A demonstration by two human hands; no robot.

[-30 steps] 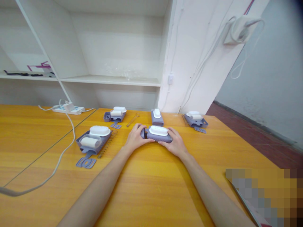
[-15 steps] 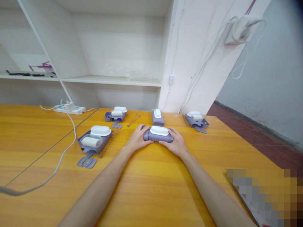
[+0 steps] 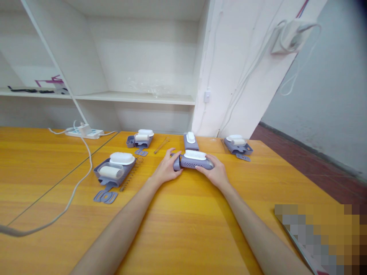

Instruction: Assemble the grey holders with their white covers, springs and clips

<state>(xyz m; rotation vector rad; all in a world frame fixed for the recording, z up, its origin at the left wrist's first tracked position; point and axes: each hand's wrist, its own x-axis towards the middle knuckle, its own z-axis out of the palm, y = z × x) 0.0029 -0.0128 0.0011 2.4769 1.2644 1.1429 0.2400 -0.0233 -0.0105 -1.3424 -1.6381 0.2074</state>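
Note:
A purple perforated brush case (image 3: 196, 163) with a white bristle brush (image 3: 195, 154) on top rests on the orange table (image 3: 183, 229) between my hands. My left hand (image 3: 166, 168) holds its left end, fingers curled around the end cap. My right hand (image 3: 217, 173) grips its right end from the near side. The case is tipped so its perforated side faces me.
Other purple sets lie around: an open tray with white parts (image 3: 114, 170), a spring (image 3: 130, 175) and a flat purple piece (image 3: 104, 196) at left, a set (image 3: 141, 139) behind, a closed case (image 3: 190, 141), another set (image 3: 237, 145) at right. A power strip (image 3: 83, 132) and cable (image 3: 71, 198) cross the left.
The case has rolled toward me between my hands, so the brush now sits higher and the perforated side shows. Both hands have stayed on its ends.

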